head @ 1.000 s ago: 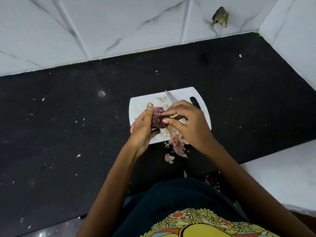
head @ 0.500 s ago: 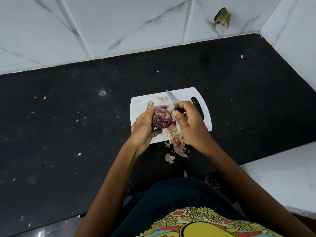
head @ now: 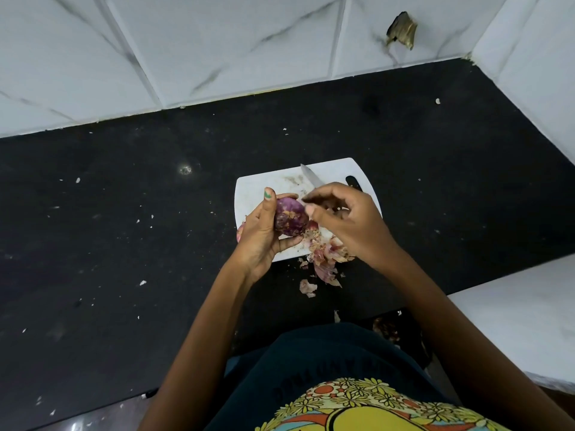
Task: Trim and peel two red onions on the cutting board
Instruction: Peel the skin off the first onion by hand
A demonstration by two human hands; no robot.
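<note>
While cradling the red onion [head: 289, 220] in the left hand [head: 264, 234] over the cutting board [head: 264, 188], pinching skin with right hand [head: 345, 219] at three o'clock; peeling underway, next needs stripping remaining patches.

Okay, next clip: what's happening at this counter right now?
A person is peeling a red onion by hand over a white cutting board. The left hand grips the onion, and the right hand picks at its skin with thumb and forefinger. A knife lies on the board behind the hands. Peeled skins are piled at the board's near edge and spill onto the black counter.
</note>
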